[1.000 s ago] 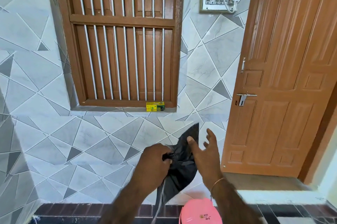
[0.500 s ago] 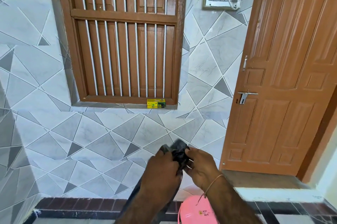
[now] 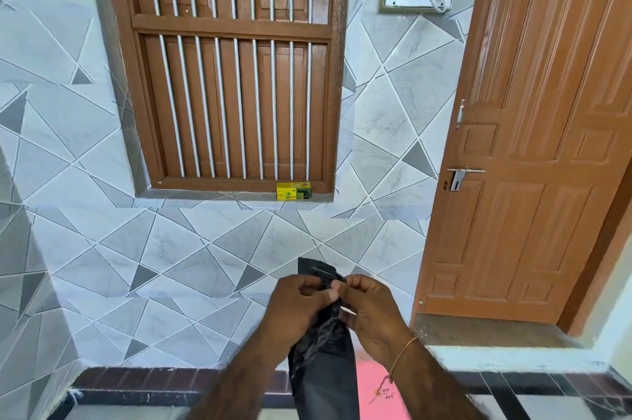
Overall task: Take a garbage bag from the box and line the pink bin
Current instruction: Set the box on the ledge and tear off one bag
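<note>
Black garbage bag (image 3: 323,371) pinched at its top edge between fingers (image 3: 330,294) of left hand (image 3: 294,310) and right hand (image 3: 371,313), rest hanging limp below the fingers, in front of pink bin (image 3: 381,389). Likely very light, soft, slippery film, layers clinging; best rubbed apart right at the mouth beside the fingertips. Yellow box (image 3: 294,191) well above on the sill

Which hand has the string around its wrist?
The right hand: a thin thread circles its wrist. The left hand has a bare wrist.
</note>
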`<action>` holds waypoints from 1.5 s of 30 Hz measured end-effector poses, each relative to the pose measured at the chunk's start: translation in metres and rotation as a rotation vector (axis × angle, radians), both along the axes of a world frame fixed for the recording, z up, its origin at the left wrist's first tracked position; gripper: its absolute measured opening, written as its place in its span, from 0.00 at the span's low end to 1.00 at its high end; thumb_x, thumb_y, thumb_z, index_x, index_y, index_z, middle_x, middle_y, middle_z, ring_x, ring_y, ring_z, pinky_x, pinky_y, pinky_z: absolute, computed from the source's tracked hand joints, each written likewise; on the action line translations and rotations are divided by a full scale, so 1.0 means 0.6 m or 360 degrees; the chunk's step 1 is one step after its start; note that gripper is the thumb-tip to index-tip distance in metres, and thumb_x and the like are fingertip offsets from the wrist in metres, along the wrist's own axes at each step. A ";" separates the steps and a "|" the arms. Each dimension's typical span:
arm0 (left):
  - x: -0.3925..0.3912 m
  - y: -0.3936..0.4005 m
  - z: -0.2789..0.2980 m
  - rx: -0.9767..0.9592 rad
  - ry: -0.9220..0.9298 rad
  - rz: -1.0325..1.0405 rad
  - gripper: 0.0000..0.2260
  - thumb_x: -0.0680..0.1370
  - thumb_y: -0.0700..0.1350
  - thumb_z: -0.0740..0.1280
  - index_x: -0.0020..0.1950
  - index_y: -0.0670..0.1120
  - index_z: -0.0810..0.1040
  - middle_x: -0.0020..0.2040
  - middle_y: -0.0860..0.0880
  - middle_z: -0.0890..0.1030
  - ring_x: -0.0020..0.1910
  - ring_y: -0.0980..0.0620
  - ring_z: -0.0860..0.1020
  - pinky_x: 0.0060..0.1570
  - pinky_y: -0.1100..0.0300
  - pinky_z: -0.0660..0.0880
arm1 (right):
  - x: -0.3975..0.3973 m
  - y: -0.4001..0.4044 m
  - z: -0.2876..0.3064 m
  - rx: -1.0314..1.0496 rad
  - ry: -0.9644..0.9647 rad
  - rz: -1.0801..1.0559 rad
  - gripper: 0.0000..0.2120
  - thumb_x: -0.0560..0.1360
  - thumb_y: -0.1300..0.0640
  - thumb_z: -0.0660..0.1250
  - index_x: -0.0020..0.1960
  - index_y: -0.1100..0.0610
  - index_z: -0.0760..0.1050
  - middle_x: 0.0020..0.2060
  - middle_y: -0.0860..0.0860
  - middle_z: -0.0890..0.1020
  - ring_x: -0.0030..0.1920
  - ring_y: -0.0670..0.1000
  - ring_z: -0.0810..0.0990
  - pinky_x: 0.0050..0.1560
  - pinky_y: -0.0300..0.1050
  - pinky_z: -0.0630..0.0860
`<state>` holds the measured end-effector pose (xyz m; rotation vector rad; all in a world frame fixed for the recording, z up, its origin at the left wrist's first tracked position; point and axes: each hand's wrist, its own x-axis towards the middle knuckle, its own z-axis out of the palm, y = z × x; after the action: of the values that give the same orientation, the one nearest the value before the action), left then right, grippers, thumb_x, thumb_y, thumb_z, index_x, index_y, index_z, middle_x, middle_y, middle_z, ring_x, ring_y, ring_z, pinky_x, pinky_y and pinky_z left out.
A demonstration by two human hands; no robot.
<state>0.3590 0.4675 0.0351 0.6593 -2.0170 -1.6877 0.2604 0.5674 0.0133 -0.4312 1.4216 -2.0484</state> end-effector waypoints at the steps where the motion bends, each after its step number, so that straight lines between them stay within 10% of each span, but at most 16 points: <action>1: 0.001 0.003 -0.004 0.0119 0.0052 -0.0023 0.05 0.70 0.39 0.75 0.46 0.44 0.85 0.41 0.44 0.86 0.43 0.44 0.85 0.47 0.53 0.82 | 0.000 0.001 0.002 -0.0038 -0.0040 0.0043 0.02 0.73 0.64 0.70 0.41 0.61 0.78 0.40 0.59 0.82 0.40 0.54 0.81 0.42 0.46 0.78; 8: -0.004 -0.004 -0.016 0.0335 0.0140 0.0178 0.03 0.73 0.34 0.71 0.41 0.40 0.84 0.39 0.39 0.85 0.36 0.44 0.81 0.45 0.47 0.80 | -0.014 0.016 -0.001 -0.0128 -0.0258 0.0036 0.04 0.76 0.64 0.66 0.43 0.61 0.78 0.36 0.56 0.83 0.34 0.51 0.81 0.34 0.43 0.78; 15: 0.022 -0.081 -0.041 0.0903 0.0395 0.0716 0.06 0.78 0.32 0.62 0.50 0.37 0.78 0.44 0.39 0.80 0.42 0.42 0.79 0.41 0.55 0.77 | -0.078 0.064 -0.050 0.0490 0.0214 -0.0757 0.11 0.76 0.69 0.63 0.36 0.61 0.78 0.28 0.57 0.77 0.31 0.53 0.73 0.35 0.44 0.74; 21: 0.006 -0.053 -0.038 0.0166 0.0234 0.0675 0.13 0.69 0.30 0.61 0.44 0.47 0.72 0.41 0.42 0.79 0.37 0.44 0.76 0.38 0.52 0.73 | -0.036 0.046 -0.034 0.0596 0.0739 -0.0880 0.04 0.74 0.55 0.70 0.44 0.55 0.77 0.39 0.51 0.81 0.40 0.50 0.79 0.45 0.46 0.77; 24: -0.004 -0.037 -0.025 -0.0206 0.0181 0.0696 0.13 0.66 0.26 0.56 0.38 0.42 0.72 0.38 0.45 0.76 0.37 0.48 0.71 0.36 0.61 0.68 | 0.021 0.030 -0.006 0.0552 0.0924 -0.0388 0.20 0.71 0.45 0.72 0.60 0.46 0.71 0.51 0.43 0.78 0.51 0.40 0.79 0.48 0.33 0.74; 27: -0.004 -0.036 -0.019 -0.0457 0.0099 0.0695 0.14 0.66 0.26 0.55 0.34 0.42 0.75 0.36 0.47 0.78 0.37 0.50 0.75 0.35 0.68 0.68 | 0.036 0.023 -0.013 0.0689 0.1131 -0.0204 0.18 0.70 0.52 0.75 0.57 0.45 0.73 0.44 0.35 0.79 0.45 0.31 0.79 0.41 0.22 0.70; 33: 0.022 -0.066 -0.039 -0.1398 -0.0670 0.0561 0.11 0.78 0.40 0.58 0.52 0.47 0.79 0.50 0.47 0.77 0.51 0.45 0.79 0.50 0.54 0.77 | -0.031 0.028 -0.018 0.0860 0.0990 -0.0924 0.12 0.71 0.71 0.61 0.43 0.56 0.78 0.37 0.53 0.82 0.39 0.54 0.79 0.43 0.41 0.71; 45: 0.032 -0.078 -0.037 -0.0344 0.0014 0.1133 0.07 0.74 0.37 0.64 0.45 0.44 0.82 0.41 0.45 0.82 0.43 0.40 0.79 0.49 0.53 0.75 | -0.089 0.086 -0.054 0.1411 0.1155 -0.1065 0.20 0.70 0.67 0.64 0.62 0.59 0.73 0.53 0.61 0.79 0.53 0.62 0.76 0.53 0.52 0.74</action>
<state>0.3779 0.4205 0.0130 1.1158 -1.6347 -1.0353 0.2071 0.6191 -0.0194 -0.3325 3.0292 -1.4491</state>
